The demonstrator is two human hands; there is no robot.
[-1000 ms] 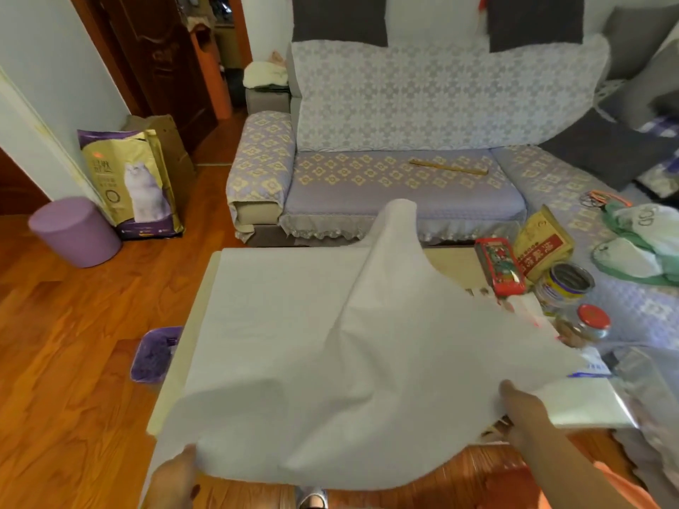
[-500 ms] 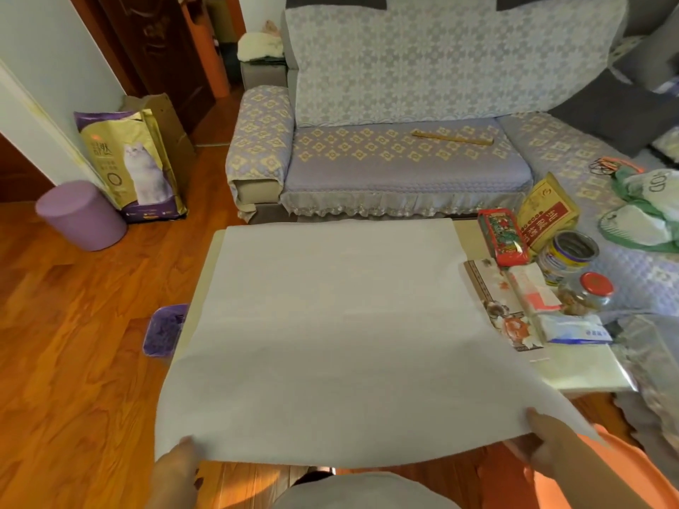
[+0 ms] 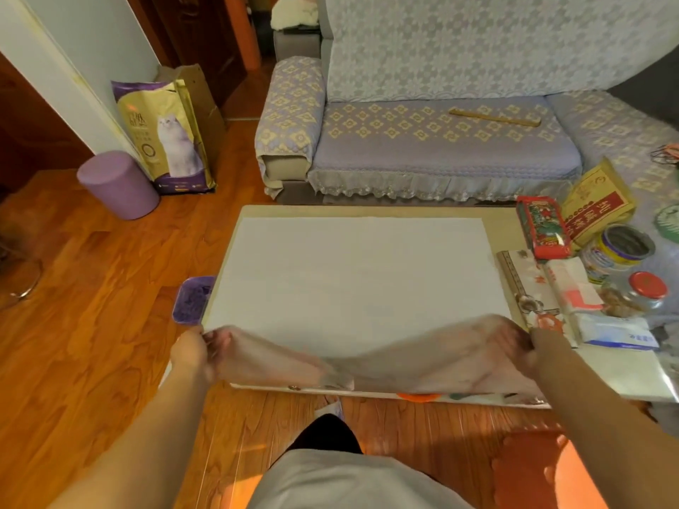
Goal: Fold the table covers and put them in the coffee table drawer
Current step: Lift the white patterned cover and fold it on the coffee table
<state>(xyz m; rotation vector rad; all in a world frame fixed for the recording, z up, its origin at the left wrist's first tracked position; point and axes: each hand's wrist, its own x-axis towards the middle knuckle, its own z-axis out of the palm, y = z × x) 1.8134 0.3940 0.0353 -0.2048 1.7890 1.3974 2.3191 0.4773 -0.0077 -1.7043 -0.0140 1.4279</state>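
Warm orange wood flooring (image 3: 92, 325) surrounds a low coffee table (image 3: 367, 210), seen from above by a person standing at its near edge. A white table cover (image 3: 360, 281) lies spread flat over most of the tabletop. The left hand (image 3: 193, 352) pinches the cover's near left corner, and the right hand (image 3: 521, 347) grasps the near right corner; both lift the near edge slightly, so the cloth between them sags and blurs.

Judging by this, the folding has barely started: the cover looks to be a single open sheet with no fold made. Folding, and storing it in the drawer, remain to be done. No drawer is visible from this angle, and I cannot tell whether a second cover lies underneath.

Clutter crowds the table's right end, just beside the cover: a red packet (image 3: 543, 227), a yellow and red bag (image 3: 599, 203), an open tin (image 3: 621, 247), a red-lidded jar (image 3: 646, 288) and a tissue pack (image 3: 613, 332). These may hinder folding on that side. A purple tray (image 3: 191, 299) sits on the floor at the table's left edge. Beyond the table stands a patterned sofa (image 3: 441, 148), with a cat food bag (image 3: 165, 134) and a purple stool (image 3: 117, 183) to the left.
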